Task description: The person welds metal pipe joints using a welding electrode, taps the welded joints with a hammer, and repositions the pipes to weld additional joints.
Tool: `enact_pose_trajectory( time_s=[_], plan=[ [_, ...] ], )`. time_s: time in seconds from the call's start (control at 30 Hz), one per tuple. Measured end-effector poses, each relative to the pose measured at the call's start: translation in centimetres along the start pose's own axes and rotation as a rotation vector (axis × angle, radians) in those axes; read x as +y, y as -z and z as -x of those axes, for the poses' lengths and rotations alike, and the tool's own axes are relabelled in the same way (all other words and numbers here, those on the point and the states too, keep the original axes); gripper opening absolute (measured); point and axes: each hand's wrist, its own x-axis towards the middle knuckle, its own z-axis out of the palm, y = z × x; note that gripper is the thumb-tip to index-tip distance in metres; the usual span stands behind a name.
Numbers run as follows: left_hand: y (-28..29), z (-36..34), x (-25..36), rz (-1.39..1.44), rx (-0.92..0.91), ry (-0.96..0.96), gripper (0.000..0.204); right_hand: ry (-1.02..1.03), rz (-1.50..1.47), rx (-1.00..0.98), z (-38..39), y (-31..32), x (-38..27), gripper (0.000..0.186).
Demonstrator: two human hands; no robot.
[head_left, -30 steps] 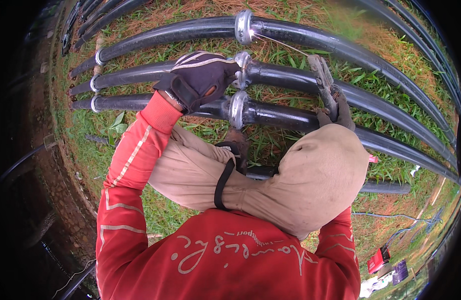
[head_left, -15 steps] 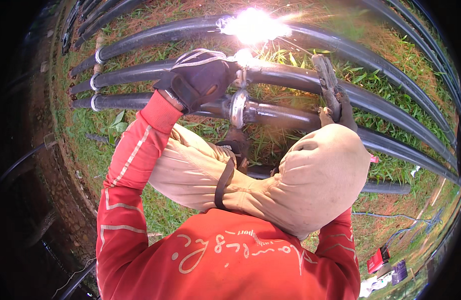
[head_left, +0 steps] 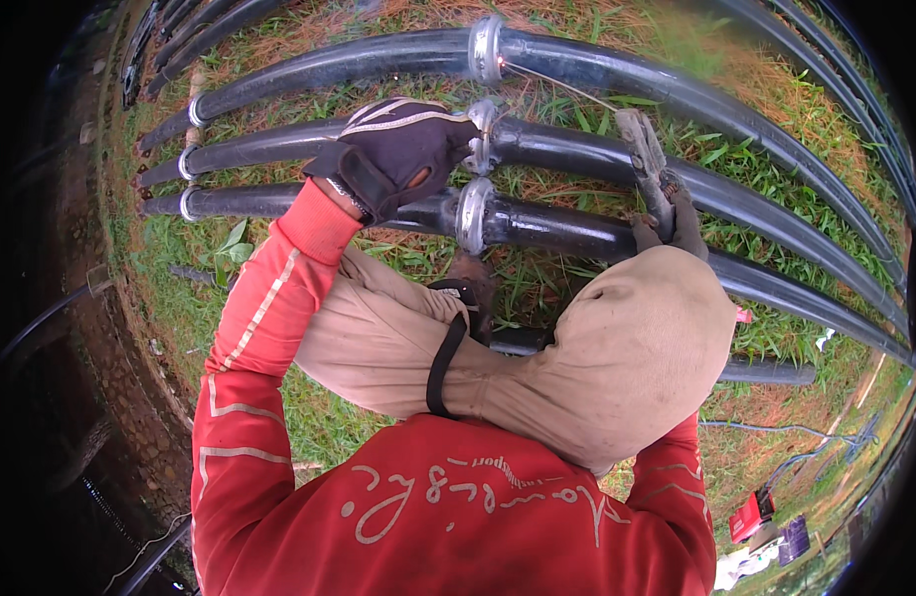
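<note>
Fingers of the right hand (head_left: 679,223) are wrapped around the rod holder (head_left: 645,169), which is kept clasped, while those of the gloved left hand (head_left: 403,154) are curled at the ring (head_left: 481,134) of the middle pipe (head_left: 567,151). Whether that ring is pinched or merely brushed cannot be told.

Farther out than both sets of fingers, the far ring (head_left: 485,48) is met, or nearly met, by the thin rod (head_left: 562,84); whether the two are in contact cannot be made out. The blinding flare seen there half a second ago has been reduced to a tiny reddish glow (head_left: 501,63), and both hands have been held in nearly the same place. It is judged that the arc has been broken or almost so, and that little metal is being added to the joint at this instant.

Much of the right hand is hidden behind the knee (head_left: 652,348), just below its fingers. The left fingertips are partly masked by the glove's own bulk. Beyond the far ring, the far pipe (head_left: 637,74) is slightly veiled by haze, and the seam itself is too small to be judged.
</note>
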Motion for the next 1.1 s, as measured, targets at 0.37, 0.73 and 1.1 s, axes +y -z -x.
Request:
enact_pose_trajectory(
  time_s=[0.37,0.73,1.1],
  plan=[
    [-0.4,-0.2,-0.5,-0.017,-0.083,-0.007,0.030,0.088,0.121,-0.034,-0.5,0.1,0.5,0.064],
    [-0.6,-0.3,-1.0,0.048,-0.091,-0.014,0.024,0.036,0.091,-0.033,-0.7,-0.2,0.9,0.064],
    [-0.4,-0.3,-0.5,0.049,-0.110,0.012,0.028,0.047,0.120,-0.058,-0.6,0.3,-0.5,0.065]
  ],
)
